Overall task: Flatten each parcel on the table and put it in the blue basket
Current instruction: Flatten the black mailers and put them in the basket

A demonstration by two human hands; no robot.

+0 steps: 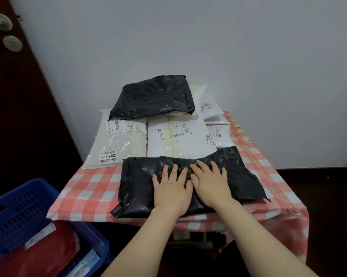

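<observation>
Hands, left hand [169, 188] and right hand [209, 183], press flat-fingered, grasping nothing, on the black parcel [140, 180] to expel air.

Checked-cloth table [84, 188] under black parcel [140, 176], white parcels [116, 142]

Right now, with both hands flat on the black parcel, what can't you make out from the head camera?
All head view.
- Blue basket: cut off by left and bottom edges; only a red parcel shows inside.
- Rear white parcels: partly hidden by the upper black parcel; count unclear.
- Front black parcel: middle covered by left hand and right hand.
- Shipping labels: print mostly too small.
</observation>
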